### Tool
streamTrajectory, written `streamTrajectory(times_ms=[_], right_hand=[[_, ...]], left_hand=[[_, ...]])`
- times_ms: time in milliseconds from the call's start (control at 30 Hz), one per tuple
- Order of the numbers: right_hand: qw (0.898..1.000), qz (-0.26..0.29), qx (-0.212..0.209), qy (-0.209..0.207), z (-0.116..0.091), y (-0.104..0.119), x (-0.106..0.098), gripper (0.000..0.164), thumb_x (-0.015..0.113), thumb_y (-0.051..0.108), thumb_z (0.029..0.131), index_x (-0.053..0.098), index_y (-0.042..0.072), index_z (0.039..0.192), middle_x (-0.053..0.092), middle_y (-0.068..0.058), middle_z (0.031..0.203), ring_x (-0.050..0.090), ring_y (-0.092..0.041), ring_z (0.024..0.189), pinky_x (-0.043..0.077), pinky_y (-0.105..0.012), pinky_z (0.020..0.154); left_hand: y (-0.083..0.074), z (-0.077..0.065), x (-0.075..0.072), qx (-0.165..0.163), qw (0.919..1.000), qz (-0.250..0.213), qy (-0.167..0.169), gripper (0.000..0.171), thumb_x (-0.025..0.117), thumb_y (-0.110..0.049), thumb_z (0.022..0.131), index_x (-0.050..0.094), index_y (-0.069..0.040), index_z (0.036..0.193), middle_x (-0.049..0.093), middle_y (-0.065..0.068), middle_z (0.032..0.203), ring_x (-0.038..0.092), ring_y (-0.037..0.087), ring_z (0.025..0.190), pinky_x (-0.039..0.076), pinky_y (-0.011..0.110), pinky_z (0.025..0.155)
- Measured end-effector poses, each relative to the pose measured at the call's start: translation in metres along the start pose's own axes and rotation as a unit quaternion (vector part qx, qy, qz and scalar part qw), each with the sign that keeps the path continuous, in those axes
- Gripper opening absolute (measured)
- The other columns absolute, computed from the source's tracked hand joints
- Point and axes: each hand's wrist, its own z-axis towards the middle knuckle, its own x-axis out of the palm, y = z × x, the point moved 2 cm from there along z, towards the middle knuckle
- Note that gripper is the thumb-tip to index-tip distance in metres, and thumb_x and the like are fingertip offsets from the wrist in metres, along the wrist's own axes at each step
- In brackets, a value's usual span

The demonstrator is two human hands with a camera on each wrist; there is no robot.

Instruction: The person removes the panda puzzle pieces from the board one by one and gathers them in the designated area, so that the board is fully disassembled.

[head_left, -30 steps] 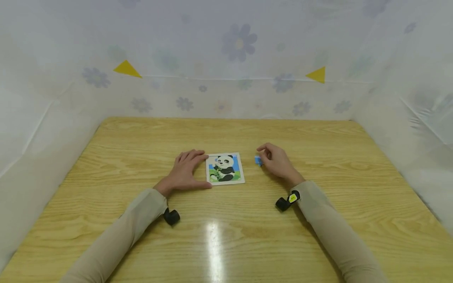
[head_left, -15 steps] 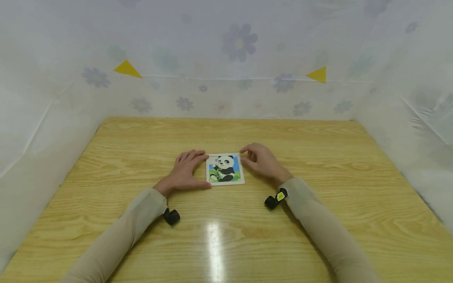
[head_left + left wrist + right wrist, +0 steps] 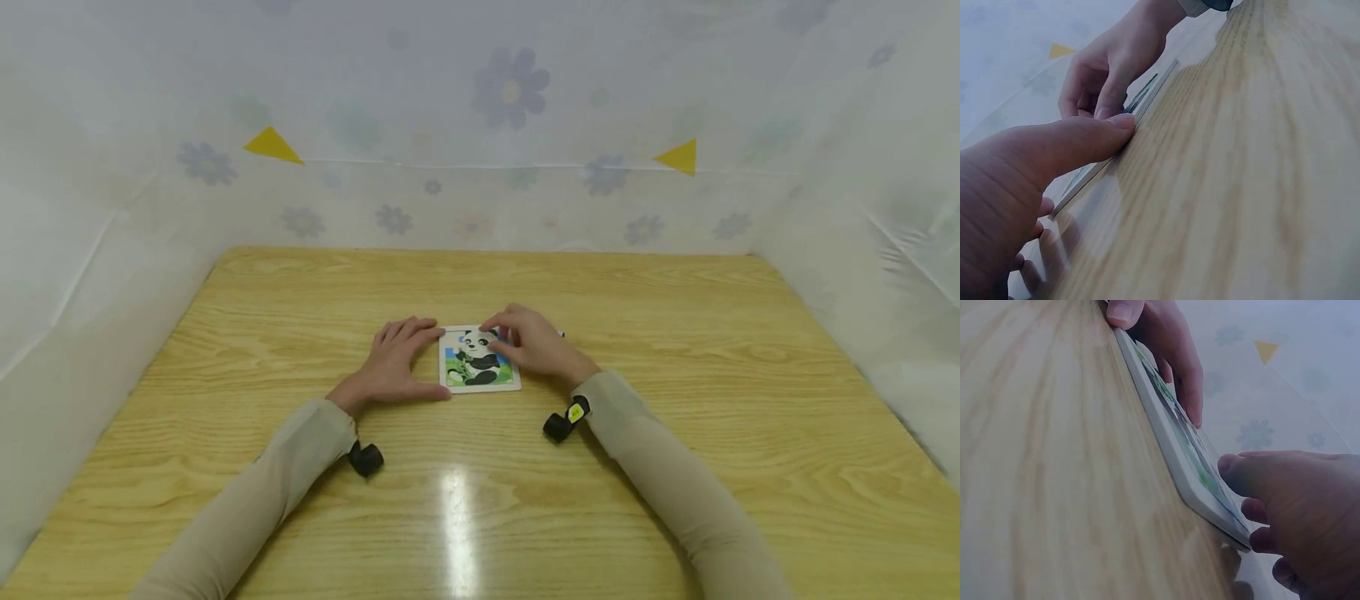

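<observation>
A square panda jigsaw puzzle (image 3: 478, 377) lies on the table in its pale frame. My left hand (image 3: 396, 363) holds its left side, thumb at the near corner and fingers at the far corner. The upper-left part of the picture looks whitish. Over the puzzle's upper right comes my right hand (image 3: 542, 343), thumb and index finger bent by the panda's head. In the left wrist view the right thumb (image 3: 1112, 100) is close to the puzzle surface. Whether those fingers pinch a piece is not visible. Just behind the right hand a small dark-blue bit (image 3: 563, 334) shows, mostly hidden.
The wood-grain table (image 3: 480, 283) extends around both hands. A white flower-print curtain (image 3: 510, 200) encloses its back and sides, with two yellow triangles on it. A black camera (image 3: 366, 459) is strapped to each wrist.
My right hand has moved left from beside a blue puzzle piece to over the puzzle's upper right. The blue piece is now mostly or wholly out of sight. My left hand has stayed put.
</observation>
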Motion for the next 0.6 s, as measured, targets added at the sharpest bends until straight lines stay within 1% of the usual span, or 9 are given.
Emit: streamTrajectory(times_ms=[100,200,300,367,467,600], right_hand=[[1.000,-0.006,-0.005,0.013,0.002,0.001,0.001,0.026,0.067,0.022,0.092,0.067,0.016,0.117,0.055,0.000,0.090,0.047,-0.011,0.068,0.041,-0.026,0.062],[1.000,-0.008,-0.015,0.013,0.006,0.002,0.002,0.026,0.068,0.022,0.091,0.067,0.015,0.117,0.057,-0.001,0.091,0.047,-0.011,0.069,0.042,-0.027,0.063],[1.000,0.001,-0.028,0.011,0.009,0.003,0.002,0.027,0.068,0.021,0.091,0.067,0.013,0.117,0.058,-0.002,0.091,0.048,-0.012,0.071,0.042,-0.028,0.065],[0.999,0.006,-0.034,0.018,0.012,0.003,0.003,0.028,0.068,0.020,0.090,0.067,0.012,0.118,0.059,-0.002,0.091,0.048,-0.013,0.072,0.042,-0.028,0.066],[0.999,0.013,-0.031,0.040,0.015,0.002,0.003,0.031,0.068,0.020,0.091,0.066,0.012,0.121,0.059,-0.002,0.090,0.048,-0.013,0.073,0.042,-0.028,0.067],[0.996,0.018,-0.021,0.087,0.021,0.003,0.001,0.035,0.066,0.019,0.092,0.062,0.014,0.126,0.057,-0.001,0.088,0.048,-0.013,0.074,0.042,-0.028,0.069]], left_hand=[[0.000,0.000,0.000,0.003,1.0000,-0.003,0.002,0.095,0.077,-0.056,0.070,0.041,-0.012,0.146,0.034,0.011,0.152,0.027,0.035,0.137,0.014,0.058,0.110],[0.000,0.000,0.000,0.003,1.0000,-0.003,0.001,0.095,0.077,-0.056,0.070,0.041,-0.012,0.147,0.033,0.010,0.152,0.027,0.034,0.137,0.014,0.058,0.110],[0.001,0.000,0.000,0.000,1.0000,0.001,0.002,0.095,0.077,-0.057,0.070,0.040,-0.013,0.147,0.032,0.009,0.153,0.026,0.033,0.137,0.014,0.057,0.110],[0.002,0.000,0.001,-0.004,1.0000,0.003,0.005,0.096,0.077,-0.058,0.070,0.040,-0.014,0.147,0.032,0.009,0.153,0.026,0.033,0.137,0.014,0.057,0.110],[0.002,0.000,0.001,-0.007,0.9999,0.004,0.009,0.097,0.077,-0.059,0.070,0.040,-0.014,0.147,0.032,0.008,0.153,0.026,0.033,0.138,0.013,0.056,0.111],[0.003,0.000,0.002,-0.006,0.9999,0.006,0.008,0.096,0.076,-0.059,0.070,0.040,-0.015,0.147,0.032,0.008,0.153,0.026,0.032,0.138,0.013,0.056,0.111]])
